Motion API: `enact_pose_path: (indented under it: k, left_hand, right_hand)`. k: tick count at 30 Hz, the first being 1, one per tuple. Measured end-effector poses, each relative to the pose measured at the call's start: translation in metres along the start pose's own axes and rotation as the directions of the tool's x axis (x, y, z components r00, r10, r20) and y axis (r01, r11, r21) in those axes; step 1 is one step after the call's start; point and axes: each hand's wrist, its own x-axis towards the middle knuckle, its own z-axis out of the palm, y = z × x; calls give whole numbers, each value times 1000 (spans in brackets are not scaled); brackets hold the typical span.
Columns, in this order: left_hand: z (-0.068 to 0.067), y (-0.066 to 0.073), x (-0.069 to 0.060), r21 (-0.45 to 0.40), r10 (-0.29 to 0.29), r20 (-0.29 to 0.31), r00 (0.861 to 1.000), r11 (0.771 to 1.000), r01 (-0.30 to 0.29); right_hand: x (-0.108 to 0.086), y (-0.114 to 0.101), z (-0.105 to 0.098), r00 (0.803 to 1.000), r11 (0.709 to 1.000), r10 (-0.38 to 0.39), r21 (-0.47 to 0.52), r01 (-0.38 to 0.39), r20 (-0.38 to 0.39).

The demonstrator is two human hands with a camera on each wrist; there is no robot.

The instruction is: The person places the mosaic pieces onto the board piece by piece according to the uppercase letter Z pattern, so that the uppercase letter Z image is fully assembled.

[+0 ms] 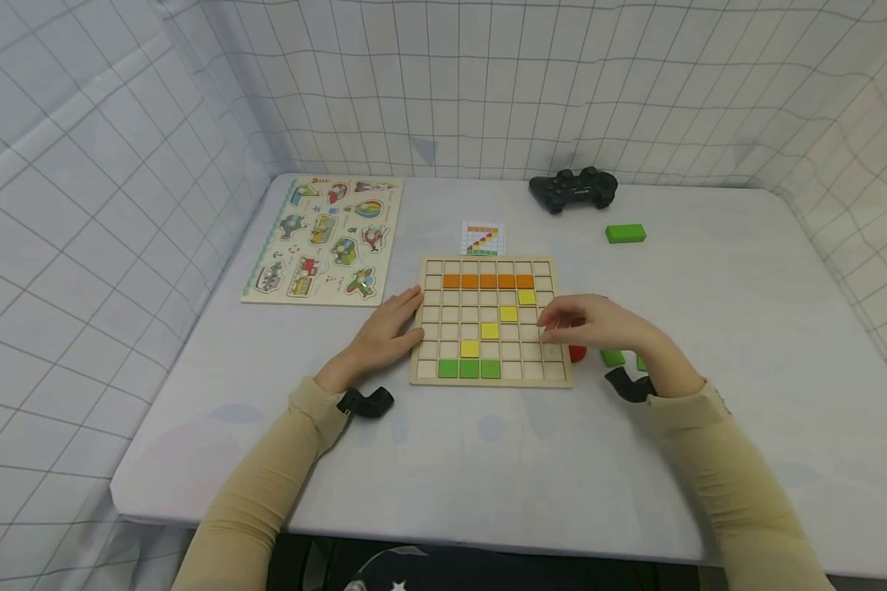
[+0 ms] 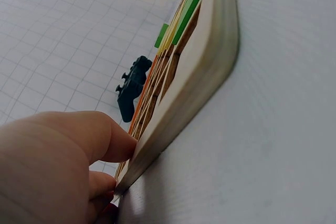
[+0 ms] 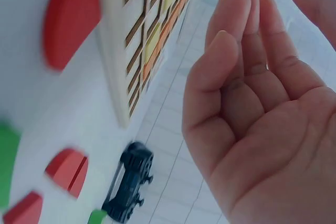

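Note:
A wooden grid board point(image 1: 491, 386) lies flat, with a row of orange squares point(image 1: 489, 281) near its top. Yellow squares point(image 1: 490, 331) step down diagonally to the left, and green squares point(image 1: 469, 368) fill part of the bottom row. My left hand point(image 1: 384, 330) rests on the table and touches the board's left edge with thumb and fingertips; in the left wrist view the thumb point(image 2: 118, 142) presses its side. Over the board's right edge hovers my right hand point(image 1: 595, 322), fingers loosely bent, its palm point(image 3: 283, 145) bare.
Beyond the board lies a small pattern card point(image 1: 484, 238). A picture puzzle board point(image 1: 321, 238) is at the back left. Toward the back right are a black game controller point(image 1: 575, 189) and a green block point(image 1: 625, 234). Red pieces point(image 3: 68, 171) and green pieces point(image 1: 612, 358) lie right of the board.

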Motion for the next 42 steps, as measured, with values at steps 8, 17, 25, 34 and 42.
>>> enact_pose_path:
  k: [8, 17, 25, 34, 42]
  left_hand:
    - [0, 0, 0, 3, -3, 1, 1000, 1000, 3]
    - [0, 0, 0, -9, 0, -2, 1000, 1000, 0]
    - [0, 0, 0, 2, -5, 2, 1000, 1000, 5]
    - [-1, 1, 0, -10, -1, 0, 1000, 1000, 1]
    - [-1, 1, 0, -15, -3, 0, 1000, 1000, 3]
  right_hand:
    - [-28, 19, -18, 995, 998, 54, 30, -52, -80]
    - [-52, 36, -26, 985, 995, 85, 69, -76, -150]
    - [-61, 45, -24, 977, 993, 120, 39, -115, -177]
    - [-64, 52, -22, 986, 995, 75, 75, -64, -148]
    - [-64, 58, -20, 992, 991, 60, 124, -46, -112]
